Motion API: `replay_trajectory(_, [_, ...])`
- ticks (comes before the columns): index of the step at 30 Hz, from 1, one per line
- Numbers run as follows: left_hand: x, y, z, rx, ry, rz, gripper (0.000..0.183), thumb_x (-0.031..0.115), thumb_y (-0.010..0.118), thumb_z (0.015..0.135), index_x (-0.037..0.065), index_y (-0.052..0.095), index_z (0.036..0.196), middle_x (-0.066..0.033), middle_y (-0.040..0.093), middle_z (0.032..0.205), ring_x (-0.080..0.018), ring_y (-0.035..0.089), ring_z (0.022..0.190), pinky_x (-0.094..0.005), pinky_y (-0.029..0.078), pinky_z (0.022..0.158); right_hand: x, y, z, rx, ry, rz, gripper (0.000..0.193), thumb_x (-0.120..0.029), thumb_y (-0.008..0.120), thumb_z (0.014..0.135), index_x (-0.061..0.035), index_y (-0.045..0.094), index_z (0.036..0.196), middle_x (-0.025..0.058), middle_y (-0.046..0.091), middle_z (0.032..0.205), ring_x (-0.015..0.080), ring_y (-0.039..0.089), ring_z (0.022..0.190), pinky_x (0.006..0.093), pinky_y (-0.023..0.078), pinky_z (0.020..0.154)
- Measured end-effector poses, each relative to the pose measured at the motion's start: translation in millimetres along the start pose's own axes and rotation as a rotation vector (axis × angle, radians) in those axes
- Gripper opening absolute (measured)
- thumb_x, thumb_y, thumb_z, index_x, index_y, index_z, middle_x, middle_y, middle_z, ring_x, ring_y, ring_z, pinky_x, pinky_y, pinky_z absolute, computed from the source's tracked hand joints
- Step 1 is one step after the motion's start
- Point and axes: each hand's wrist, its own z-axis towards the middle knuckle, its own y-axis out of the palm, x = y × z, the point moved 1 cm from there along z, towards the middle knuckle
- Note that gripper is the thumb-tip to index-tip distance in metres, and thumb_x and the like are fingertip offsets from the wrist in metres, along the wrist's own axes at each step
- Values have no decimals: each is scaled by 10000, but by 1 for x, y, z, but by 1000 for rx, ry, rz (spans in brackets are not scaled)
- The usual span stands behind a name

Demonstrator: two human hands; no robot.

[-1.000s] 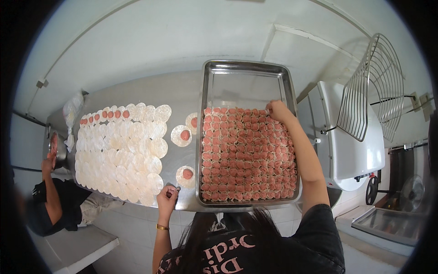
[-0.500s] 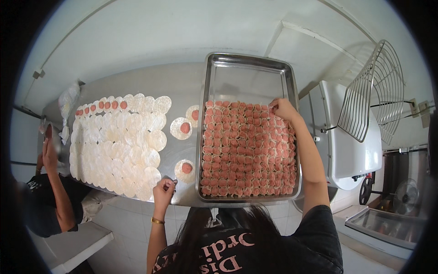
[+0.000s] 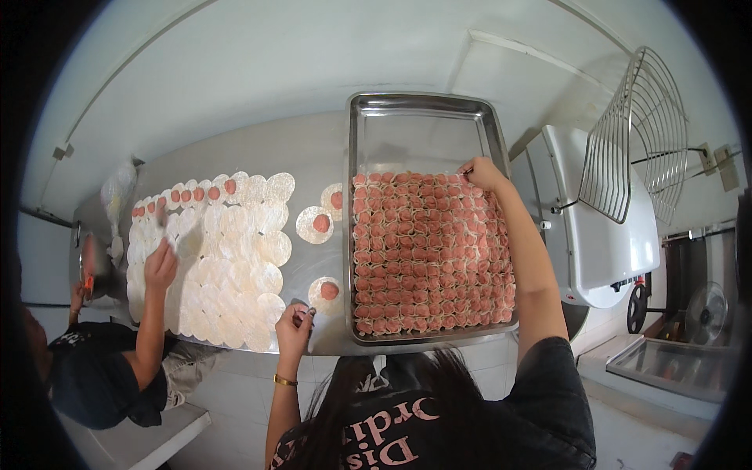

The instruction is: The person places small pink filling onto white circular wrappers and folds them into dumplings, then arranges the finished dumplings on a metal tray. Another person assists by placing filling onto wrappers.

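Observation:
My right hand [image 3: 479, 172] reaches to the far right end of the top row of pink filled dumplings [image 3: 431, 251] in a steel tray [image 3: 423, 125]; its fingertips pinch one dumpling there. My left hand [image 3: 294, 323] rests at the near table edge, fingers curled, beside a round wrapper with pink filling [image 3: 327, 292]. Whether it holds something small is unclear. Two more filled wrappers [image 3: 315, 224] lie left of the tray.
Several round wrappers [image 3: 227, 258] cover the steel table [image 3: 313, 149] on the left, with a row carrying filling at the far side. A co-worker's hand [image 3: 160, 266] lies on them. A white mixer [image 3: 595, 219] with a wire guard [image 3: 634, 133] stands to the right.
The co-worker's hand has moved right onto the sheet of wrappers. My two hands have stayed nearly where they were.

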Motion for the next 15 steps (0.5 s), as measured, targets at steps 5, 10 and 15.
replay_trajectory(5, [-1,2,-2,73,83,24,143,20,667,777,13,598,903,-58,569,685,-129,578,578,-262,466,528,0,4,-3,-12,-9,-65,365,14,530,648,-56,717,953,215,667,869,339,659,818,369,513,774])
replay_trajectory(10, [11,5,-1,163,208,230,205,86,694,773,19,591,938,-121,583,817,-233,584,685,-337,480,623,5,2,-6,15,26,-62,376,5,537,649,-57,710,978,204,670,898,336,658,827,366,511,777])
replay_trajectory(15, [24,7,4,175,252,381,220,147,693,769,29,585,920,-149,563,870,-323,571,749,-400,467,683,6,-2,-8,150,85,-32,351,-39,543,724,-37,675,1050,193,679,914,322,658,877,357,504,796])
